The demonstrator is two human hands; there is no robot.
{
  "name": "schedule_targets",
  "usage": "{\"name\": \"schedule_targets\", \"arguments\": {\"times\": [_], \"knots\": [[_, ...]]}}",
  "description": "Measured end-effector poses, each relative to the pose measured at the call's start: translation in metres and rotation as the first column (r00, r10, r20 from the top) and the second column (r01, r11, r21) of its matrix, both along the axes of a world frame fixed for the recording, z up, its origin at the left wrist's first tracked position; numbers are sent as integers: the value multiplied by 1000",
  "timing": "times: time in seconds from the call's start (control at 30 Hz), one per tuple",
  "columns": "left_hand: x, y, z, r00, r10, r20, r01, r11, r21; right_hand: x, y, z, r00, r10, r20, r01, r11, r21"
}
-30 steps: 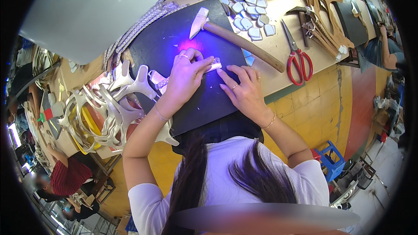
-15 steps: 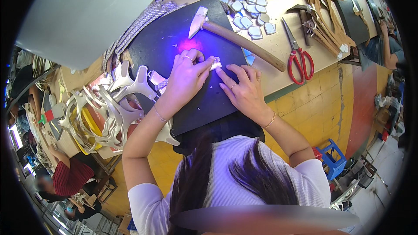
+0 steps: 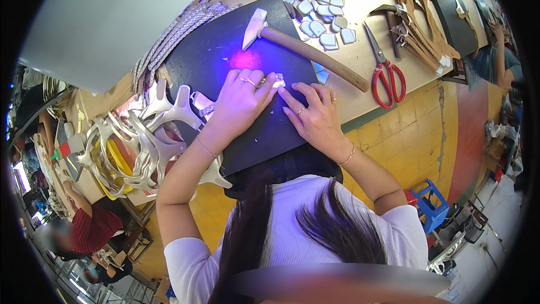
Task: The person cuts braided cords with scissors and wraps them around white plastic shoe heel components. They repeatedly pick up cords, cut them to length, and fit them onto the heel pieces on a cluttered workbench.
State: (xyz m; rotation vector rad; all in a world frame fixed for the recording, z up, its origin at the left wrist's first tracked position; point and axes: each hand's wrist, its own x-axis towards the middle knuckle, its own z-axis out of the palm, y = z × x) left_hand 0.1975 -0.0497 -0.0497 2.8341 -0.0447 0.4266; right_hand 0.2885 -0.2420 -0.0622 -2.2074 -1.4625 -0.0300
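Note:
Over the black mat point(image 3: 225, 160), my left hand point(image 3: 246, 98) is closed, its thumb and fingertips pinching a small shiny silver piece point(image 3: 279, 81). The hand covers part of the piece, so its full shape is hidden. My right hand point(image 3: 318, 112) lies on the mat just right of it, fingers spread, with the index fingertip at the piece's lower edge. Beyond my hands a hammer point(image 3: 315, 53) with a wooden handle rests across the mat, its head to the left. A purple-blue light with a red spot falls on the mat past my left hand.
Silver strappy cut-outs point(image 3: 138, 146) pile up at left, near braided strips point(image 3: 174, 36). Several small grey-white tabs point(image 3: 323, 11) lie at the back. Red-handled scissors point(image 3: 388, 81) and brown straps point(image 3: 419, 28) lie to the right. A large pale panel point(image 3: 112, 17) overhangs the upper left.
My left hand has shifted slightly, and its fingers now curl more evenly beside the silver piece. My right hand stays in nearly the same place.

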Motion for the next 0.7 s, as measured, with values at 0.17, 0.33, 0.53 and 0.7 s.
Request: {"name": "schedule_targets", "arguments": {"times": [0.17, 0.33, 0.53, 0.7], "knots": [[0, 0, 0, 999, -49, 15, 48, 996, 75, 0, 0, 1, 1000, 1, -25, -2, 1000, -15], [2, 3, 2, 996, -84, -9, 84, 996, 31, -1, 0, 1, 1000, 1, -1, -1, 1000, -11], [3, -1, 4, 996, -79, -42, 78, 997, -9, 11, -3, 7, 984, 1, -177, 20, 993, 118], [4, -4, 3, 997, -67, -27, 68, 997, 34, 48, -25, 15, 936, -228, -268, 238, 971, 3]]}}
